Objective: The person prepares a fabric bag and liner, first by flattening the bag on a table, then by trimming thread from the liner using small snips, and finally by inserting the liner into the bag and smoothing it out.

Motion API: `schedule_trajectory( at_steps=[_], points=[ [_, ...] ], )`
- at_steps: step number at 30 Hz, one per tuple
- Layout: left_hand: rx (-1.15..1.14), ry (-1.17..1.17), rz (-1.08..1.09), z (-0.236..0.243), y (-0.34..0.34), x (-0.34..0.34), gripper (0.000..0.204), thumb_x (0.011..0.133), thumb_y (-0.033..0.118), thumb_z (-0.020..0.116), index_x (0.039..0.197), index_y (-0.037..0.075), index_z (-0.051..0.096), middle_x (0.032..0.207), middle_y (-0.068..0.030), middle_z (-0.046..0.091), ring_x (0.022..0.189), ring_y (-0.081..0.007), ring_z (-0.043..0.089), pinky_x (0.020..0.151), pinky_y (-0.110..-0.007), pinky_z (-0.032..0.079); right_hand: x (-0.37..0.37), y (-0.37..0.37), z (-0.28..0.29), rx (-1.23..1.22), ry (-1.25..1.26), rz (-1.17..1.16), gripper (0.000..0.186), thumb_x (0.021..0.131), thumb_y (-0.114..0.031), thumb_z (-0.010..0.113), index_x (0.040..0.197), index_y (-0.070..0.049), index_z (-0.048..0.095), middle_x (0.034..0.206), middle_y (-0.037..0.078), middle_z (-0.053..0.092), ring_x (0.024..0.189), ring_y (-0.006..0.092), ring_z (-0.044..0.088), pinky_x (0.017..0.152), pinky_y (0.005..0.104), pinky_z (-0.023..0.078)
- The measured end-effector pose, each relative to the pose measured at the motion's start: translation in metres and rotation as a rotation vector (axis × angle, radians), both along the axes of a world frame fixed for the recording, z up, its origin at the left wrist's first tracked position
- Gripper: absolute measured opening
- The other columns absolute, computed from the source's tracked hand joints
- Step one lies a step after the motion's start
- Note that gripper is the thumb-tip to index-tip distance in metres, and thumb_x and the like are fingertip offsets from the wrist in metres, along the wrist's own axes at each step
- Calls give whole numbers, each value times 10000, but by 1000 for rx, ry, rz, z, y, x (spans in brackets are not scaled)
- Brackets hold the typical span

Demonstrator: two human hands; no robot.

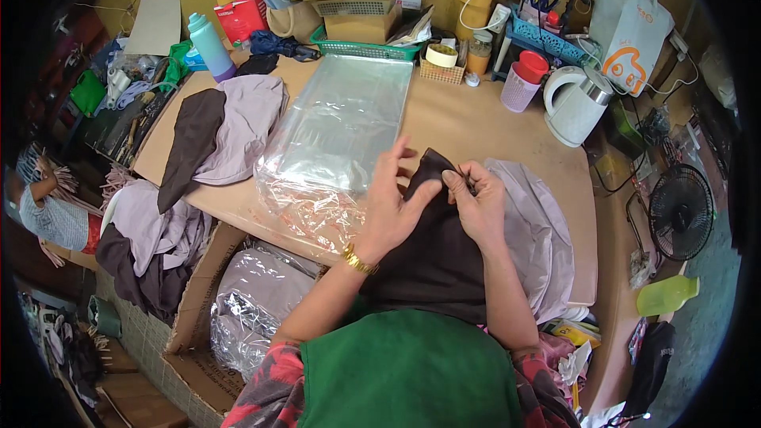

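Both the left hand [392, 206] and right hand [478, 204] pinched shut on one dark brown cloth garment [436, 257]; one stack of clear plastic bags [337, 131] lay on the desk [468, 123].

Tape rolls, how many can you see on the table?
3. Two yellowish tape rolls stacked at the back by the wall, and one pale tape roll lying flat in a small basket in front of them. More may hide in the clutter.

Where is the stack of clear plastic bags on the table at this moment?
In the head view, the clear plastic bags lie mid-table, just left of the left hand, between the folded garments and the dark garment.
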State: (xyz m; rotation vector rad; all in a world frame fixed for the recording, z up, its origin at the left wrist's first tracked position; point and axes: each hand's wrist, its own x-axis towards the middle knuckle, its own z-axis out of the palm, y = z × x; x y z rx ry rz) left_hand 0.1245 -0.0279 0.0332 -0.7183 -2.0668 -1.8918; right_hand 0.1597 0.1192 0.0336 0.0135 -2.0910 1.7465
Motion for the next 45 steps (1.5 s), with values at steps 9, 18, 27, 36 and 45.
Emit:
schedule_trajectory(
  at_steps=[9,18,27,36,45],
  points=[
    [-120,3,266,-87,-5,-69,289,967,215,527,778,-4,518,604,-203,500,524,-336,445,506,-383,383,-31,58,-112,555,-95,-383,256,871,-194,668,1057,-39,586,747,161,618,666,298,610,639,344,482],
    [-410,135,170,-77,21,-52,235,940,182,547,790,1,536,650,-222,573,616,-432,567,530,-476,422,-56,14,-47,-55,-238,149,196,891,-203,620,907,-9,594,607,49,545,533,106,517,523,256,409],
    [-486,-78,376,-71,-66,-76,325,961,250,524,743,12,568,571,-155,544,496,-271,492,525,-397,406,-80,50,-118,-308,-85,-222,220,906,-220,644,795,-49,562,555,-14,506,493,56,442,480,223,343],
    [-201,-211,115,-55,-24,-64,479,921,323,595,1250,-2,473,1100,-147,602,974,-227,581,788,-352,488,-82,51,-118,-213,-151,-157,249,911,-248,643,772,-64,549,536,-20,501,489,51,446,478,229,344],
    [-723,-199,59,-75,-41,-30,261,919,255,572,862,7,630,698,-204,608,638,-354,584,604,-408,447,-81,71,-122,-151,-136,-115,258,916,-256,632,770,-56,561,533,-20,502,484,51,445,475,233,345]
  ],
)
